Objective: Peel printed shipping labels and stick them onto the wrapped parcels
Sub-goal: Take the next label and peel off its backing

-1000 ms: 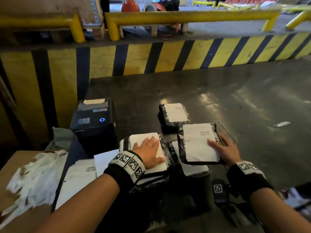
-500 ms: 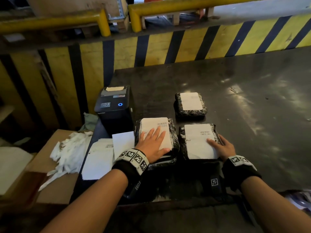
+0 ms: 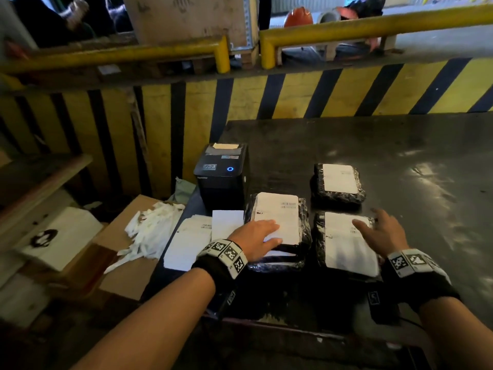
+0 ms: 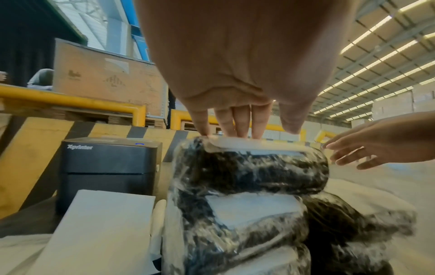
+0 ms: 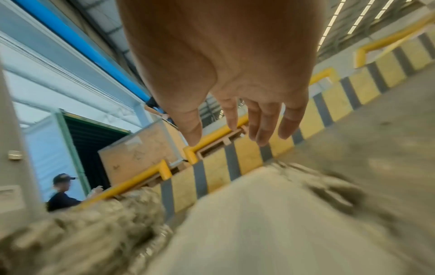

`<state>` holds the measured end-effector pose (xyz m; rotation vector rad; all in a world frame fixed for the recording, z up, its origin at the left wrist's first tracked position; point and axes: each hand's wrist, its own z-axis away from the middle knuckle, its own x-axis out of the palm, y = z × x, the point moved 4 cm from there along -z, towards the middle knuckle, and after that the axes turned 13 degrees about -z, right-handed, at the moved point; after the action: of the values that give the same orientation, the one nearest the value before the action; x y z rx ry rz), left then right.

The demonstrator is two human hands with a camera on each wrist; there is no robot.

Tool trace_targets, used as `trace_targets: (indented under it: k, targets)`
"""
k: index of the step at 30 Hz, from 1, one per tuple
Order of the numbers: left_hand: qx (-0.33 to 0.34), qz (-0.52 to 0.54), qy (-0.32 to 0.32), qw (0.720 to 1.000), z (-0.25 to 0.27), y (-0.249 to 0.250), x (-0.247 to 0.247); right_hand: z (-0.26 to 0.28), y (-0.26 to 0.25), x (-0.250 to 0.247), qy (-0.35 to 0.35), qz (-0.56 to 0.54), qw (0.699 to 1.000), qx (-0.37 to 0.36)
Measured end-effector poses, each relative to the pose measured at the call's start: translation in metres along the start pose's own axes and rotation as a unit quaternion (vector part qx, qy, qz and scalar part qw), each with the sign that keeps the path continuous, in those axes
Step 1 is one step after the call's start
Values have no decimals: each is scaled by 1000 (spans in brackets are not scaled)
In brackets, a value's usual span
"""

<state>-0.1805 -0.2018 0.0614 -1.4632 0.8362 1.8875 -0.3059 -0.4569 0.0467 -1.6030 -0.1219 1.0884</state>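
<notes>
The left hand [image 3: 256,237] lay flat, fingers straight and together, on the label [image 3: 277,214] of the left parcel [image 3: 304,222] beside the printer [image 3: 222,174], while the right hand [image 3: 384,233], fingers loosely spread, hovered over the right parcel [image 3: 318,236].

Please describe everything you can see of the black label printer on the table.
The label printer is a black, box-shaped device, plastic by its look, with "Xprinter" printed on its front. A small blue light glows on its top, and a pale label end lies at the top slot. It stands upright at the table's left edge, behind white label sheets. Neither hand touches it.
</notes>
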Motion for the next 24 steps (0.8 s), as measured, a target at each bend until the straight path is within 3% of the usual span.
trace_targets:
  k: [7, 11, 14, 18, 24]
  targets:
    - [-62, 84, 85, 991, -8, -96, -24, 11, -142, 60, -18, -24, 983, -182]
    - [-113, 91, 65, 987, -20, -172, -19, 16, -206, 135, -82, -30, 977, -196]
    - [-131, 120, 49, 983, -33, -217, -9, 11, -232, 200, -122, 25, 979, -160]
    - [-118, 158, -5, 980, -52, -245, 11, 2, -227, 275, -174, 106, 977, -65]
    - [-77, 202, -44, 975, -80, -248, 33, -16, -187, 319, -194, 203, 958, 59]
